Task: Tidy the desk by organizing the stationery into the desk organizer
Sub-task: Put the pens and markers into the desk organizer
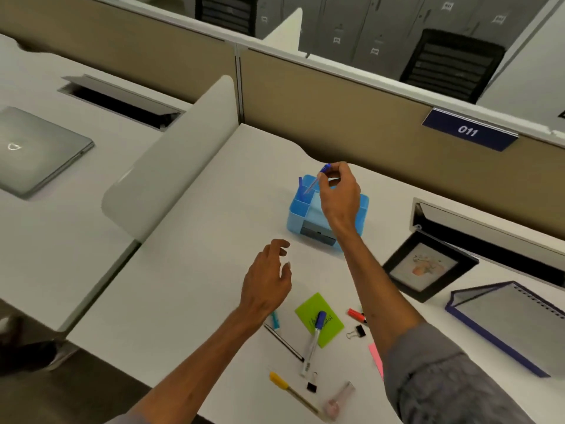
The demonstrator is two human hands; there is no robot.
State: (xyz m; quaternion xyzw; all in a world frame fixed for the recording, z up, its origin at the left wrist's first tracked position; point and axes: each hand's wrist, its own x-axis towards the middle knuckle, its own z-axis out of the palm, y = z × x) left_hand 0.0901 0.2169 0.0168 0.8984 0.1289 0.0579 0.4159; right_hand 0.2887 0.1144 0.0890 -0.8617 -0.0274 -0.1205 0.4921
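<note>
Stationery lies loose on the white desk (pixel 214 240) on the near side of the blue desk organizer (pixel 362 206): a green sticky note (pixel 307 309) with a blue-capped marker (pixel 319 321) lying across it, a black pencil (pixel 282 341), a red highlighter (pixel 356 314), a black binder clip (pixel 360 331), a smaller binder clip (pixel 311 386), a yellow-capped pen (pixel 286 387) and a pink sticky note (pixel 376 358) partly hidden by the right sleeve.

Above the organizer, the right hand (pixel 339 194) pinches a blue-capped pen (pixel 315 182) between thumb and fingertips. The pen is tilted, its lower end dipping into the organizer's rear-left compartment, where another blue item (pixel 300 181) stands.

The left hand (pixel 267 281) hovers just in front of the organizer, fingers loosely spread and holding nothing.

To the organizer's right lies a black picture frame (pixel 397 261), and beyond it a spiral-bound notebook (pixel 513 319). Far to the organizer's left, past a divider (pixel 171 160), rests a closed grey laptop (pixel 39 148).
</note>
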